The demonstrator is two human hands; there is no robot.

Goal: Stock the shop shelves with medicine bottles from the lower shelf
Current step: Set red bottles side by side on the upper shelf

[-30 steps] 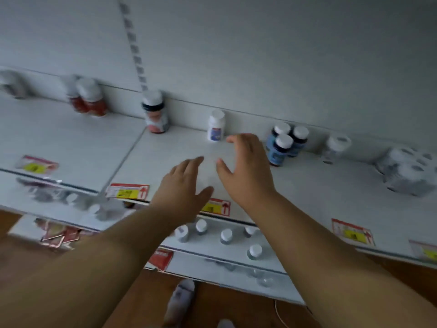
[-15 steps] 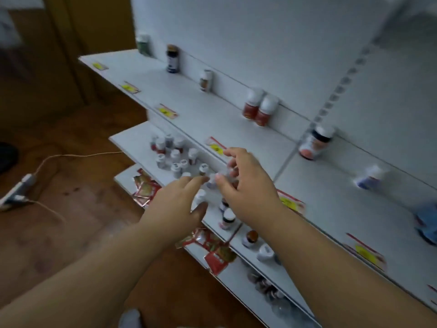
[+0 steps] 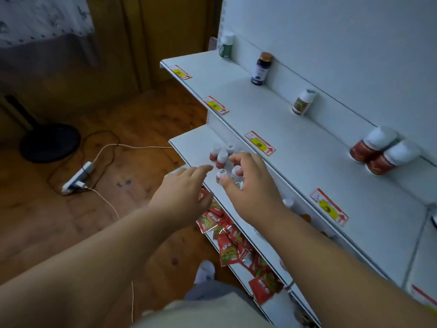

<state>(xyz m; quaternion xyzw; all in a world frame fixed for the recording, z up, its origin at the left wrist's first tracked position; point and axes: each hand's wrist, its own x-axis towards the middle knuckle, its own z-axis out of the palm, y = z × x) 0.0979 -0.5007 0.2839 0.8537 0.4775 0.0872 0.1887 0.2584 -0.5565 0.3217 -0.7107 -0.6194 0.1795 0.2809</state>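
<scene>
White-capped medicine bottles (image 3: 221, 157) are clustered on the lower shelf (image 3: 189, 147), beneath the upper shelf (image 3: 295, 147). The right hand (image 3: 250, 188) is held over the cluster, fingers (image 3: 236, 158) curled apart around one small bottle (image 3: 221, 174), contact not confirmed. The left hand (image 3: 183, 195) is seen just beside it, fingers spread and empty.

A worn wooden floor (image 3: 132, 129) runs to wood-panelled walls (image 3: 151, 31) in dim light. A white power strip (image 3: 78, 177) with trailing cables lies near a black round stand base (image 3: 49, 142). Patterned fabric (image 3: 45, 17) hangs top left.
</scene>
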